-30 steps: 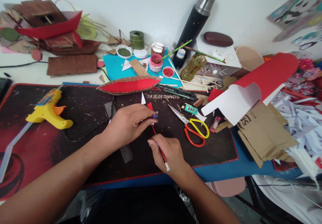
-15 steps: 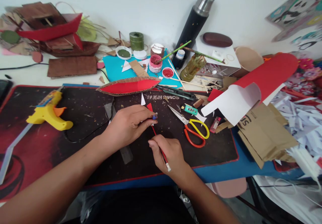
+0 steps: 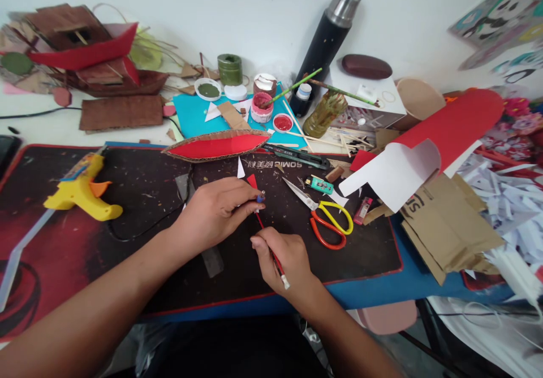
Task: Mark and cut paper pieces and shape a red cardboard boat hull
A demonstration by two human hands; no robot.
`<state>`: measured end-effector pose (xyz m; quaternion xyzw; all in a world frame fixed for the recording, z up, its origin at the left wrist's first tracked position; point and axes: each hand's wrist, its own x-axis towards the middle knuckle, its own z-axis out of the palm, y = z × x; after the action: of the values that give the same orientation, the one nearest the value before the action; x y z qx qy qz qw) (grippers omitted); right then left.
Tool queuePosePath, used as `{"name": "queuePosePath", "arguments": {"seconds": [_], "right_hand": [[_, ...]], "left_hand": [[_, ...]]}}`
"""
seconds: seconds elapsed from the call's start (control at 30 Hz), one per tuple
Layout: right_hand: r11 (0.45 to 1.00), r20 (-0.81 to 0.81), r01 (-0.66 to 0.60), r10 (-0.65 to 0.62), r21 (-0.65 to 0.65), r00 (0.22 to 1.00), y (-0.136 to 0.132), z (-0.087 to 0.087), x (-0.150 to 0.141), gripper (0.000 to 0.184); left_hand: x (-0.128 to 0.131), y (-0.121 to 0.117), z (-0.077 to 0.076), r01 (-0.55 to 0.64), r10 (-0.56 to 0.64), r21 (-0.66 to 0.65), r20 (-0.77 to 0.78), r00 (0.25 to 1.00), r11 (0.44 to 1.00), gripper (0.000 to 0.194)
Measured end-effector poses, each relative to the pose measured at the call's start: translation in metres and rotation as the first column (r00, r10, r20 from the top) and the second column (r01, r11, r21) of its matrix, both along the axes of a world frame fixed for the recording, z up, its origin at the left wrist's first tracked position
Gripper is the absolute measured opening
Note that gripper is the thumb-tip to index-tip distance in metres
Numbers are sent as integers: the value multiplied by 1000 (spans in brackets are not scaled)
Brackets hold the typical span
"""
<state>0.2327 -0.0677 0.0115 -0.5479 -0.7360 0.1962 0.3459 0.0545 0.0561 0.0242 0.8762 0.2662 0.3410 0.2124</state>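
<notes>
My left hand (image 3: 218,208) pinches a small blue object with a metal tip (image 3: 260,198); most of it is hidden by the fingers. Just below it, my right hand (image 3: 285,259) is closed around a thin red stick with a whitish end (image 3: 278,266). The stick's far end reaches up close to the left fingertips; I cannot tell whether they touch. Behind the left hand lies a small red paper piece (image 3: 251,181). Scissors (image 3: 326,217) with red and yellow handles rest to the right, beside a teal lighter (image 3: 321,184).
A yellow glue gun (image 3: 85,188) lies left on the dark mat (image 3: 139,197). Beyond my hands are a red-lined cardboard boat hull (image 3: 224,145), a utility knife (image 3: 297,156) and paint pots (image 3: 262,107). Rolled red paper (image 3: 462,126) and folded cardboard (image 3: 449,228) stand at right. A black thermos (image 3: 324,44) leans behind.
</notes>
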Motion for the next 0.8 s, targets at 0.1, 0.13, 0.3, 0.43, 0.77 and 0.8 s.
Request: {"name": "queuePosePath", "arguments": {"seconds": [0.1,0.13,0.3,0.43,0.77,0.8], "right_hand": [[1000,-13,-1,1,-5,1000,0,0,0,38],[1000,-15,0,0,-8,1000,0,0,1,38],[1000,-9,4,-4,-29,1000,0,1,1,37],[1000,11,5,-4,-29,1000,0,1,1,37],[998,-14,38,-39,-58,999,-3,-1,4,40],[998,-24,36,-37,-58,999,-2,-1,4,40]], "left_hand": [[0,0,0,3,-3,-7,4,1000,1000,13],[0,0,0,2,-2,-10,1,1000,1000,13],[-1,0,0,-11,10,-28,-21,1000,1000,12],[-1,-1,0,-8,7,-24,-17,1000,1000,12],[0,-1,2,1,-1,8,-19,1000,1000,13],[0,-1,2,2,-2,9,-17,1000,1000,13]]}}
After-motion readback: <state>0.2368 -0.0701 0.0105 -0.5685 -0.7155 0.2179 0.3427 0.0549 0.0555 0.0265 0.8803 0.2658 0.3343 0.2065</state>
